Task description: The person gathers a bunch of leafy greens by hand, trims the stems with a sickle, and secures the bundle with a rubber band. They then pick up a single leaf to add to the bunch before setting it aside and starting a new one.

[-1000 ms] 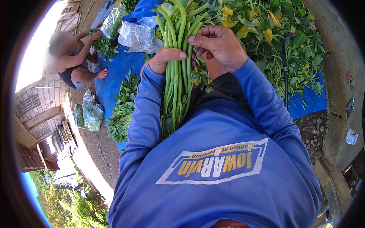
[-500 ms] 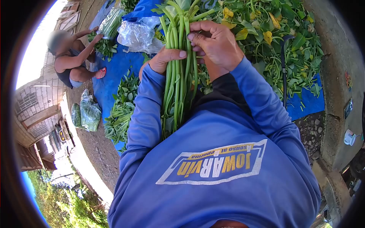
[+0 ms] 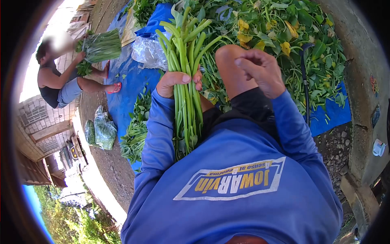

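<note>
Blue tarp: 1 seen. Leafy pile: 1, on tarp. Co-worker: 1, has just raised bagged bundle, qty 1. Stem bundle: 1, loc. L hand; stem ct. n/a, overlap. Bags on ground: 2. Curved tool: 1. Hands: 2. L hand grips bundle, thumb across. R hand now off stems, half-curled, nothing visible in it; L alone bears bundle.

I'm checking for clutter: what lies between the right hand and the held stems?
In the head view, a bare knee and some leafy greens show between the right hand and the stems.
</note>
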Tool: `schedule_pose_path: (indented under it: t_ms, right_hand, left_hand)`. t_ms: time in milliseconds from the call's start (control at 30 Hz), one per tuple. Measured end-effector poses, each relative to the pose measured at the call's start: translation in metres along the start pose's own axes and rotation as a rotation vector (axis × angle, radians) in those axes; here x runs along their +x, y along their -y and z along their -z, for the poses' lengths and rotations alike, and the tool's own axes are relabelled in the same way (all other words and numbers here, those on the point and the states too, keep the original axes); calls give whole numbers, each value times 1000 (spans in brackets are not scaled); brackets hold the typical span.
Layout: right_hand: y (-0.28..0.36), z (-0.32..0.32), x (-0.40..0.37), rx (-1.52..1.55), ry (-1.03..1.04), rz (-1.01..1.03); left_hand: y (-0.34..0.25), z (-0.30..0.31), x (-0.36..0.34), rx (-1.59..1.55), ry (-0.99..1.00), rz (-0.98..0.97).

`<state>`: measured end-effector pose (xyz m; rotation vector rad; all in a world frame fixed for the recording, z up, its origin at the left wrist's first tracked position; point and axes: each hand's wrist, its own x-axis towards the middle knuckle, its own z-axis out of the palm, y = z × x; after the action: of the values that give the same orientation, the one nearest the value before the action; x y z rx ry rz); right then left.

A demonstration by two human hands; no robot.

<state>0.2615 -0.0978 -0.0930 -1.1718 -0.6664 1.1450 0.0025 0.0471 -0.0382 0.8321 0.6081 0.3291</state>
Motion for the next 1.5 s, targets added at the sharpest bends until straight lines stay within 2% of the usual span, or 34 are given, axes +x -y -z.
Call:
schedule_pose_path:
  t_ms: [33, 100, 200, 267, 300, 467, 567, 667, 767, 867, 967, 1067, 1167, 1267, 1300, 1400, 1500]
  right_hand:
    - [22, -27, 1, 41, 134, 0]
    - [37, -59, 14, -12, 102, -103]
    - [17, -75, 43, 74, 165, 97]
    - [13, -77, 49, 40, 180, 58]
    - [14, -76, 50, 19, 195, 49]
    - [31, -75, 42, -63, 249, 108]
    - [43, -75, 41, -280, 357, 36]
    - [46, -74, 42, -265, 375, 38]
    - [24, -72, 56, -288, 350, 154]
    - [31, -76, 50, -121, 363, -2]
    - [3, -81, 60, -38, 278, 13]
    - [-18, -85, 65, 113, 201, 115]
    - [-28, -83, 66, 42, 27, 117]
    - [-11, -50, 54, 399, 237, -173]
    - [-7, -44, 47, 426, 328, -206]
    - [71, -61, 16, 215, 116, -43]
    - [22, -54, 41, 254, 8, 105]
  left_hand:
    - [0, 1, 3, 38, -6, 26]
    - [0, -5, 7, 113, -13, -9]
    - [-3, -6, 0, 76, -7, -50]
    - [-3, -1, -1, 99, -30, -38]
    - [-4, -8, -5, 185, -127, -25]
    - [3, -4, -1, 96, -82, -40]
    - [5, -4, 2, 78, -62, -17]
    - [3, -2, 6, 71, -25, -11]
    - [3, -8, 6, 53, 2, -36]
    - [5, -10, 7, 44, -1, -38]
    - [8, -11, 7, 78, -71, -41]
    - [2, -9, 7, 161, -123, -17]
    - [6, -8, 8, 195, -186, -20]
    - [4, -15, 7, 189, -178, -53]
    - [2, -16, 8, 228, -169, -21]
    - [26, -59, 27, 429, -57, 85]
    - [21, -53, 43, 505, -3, 310]
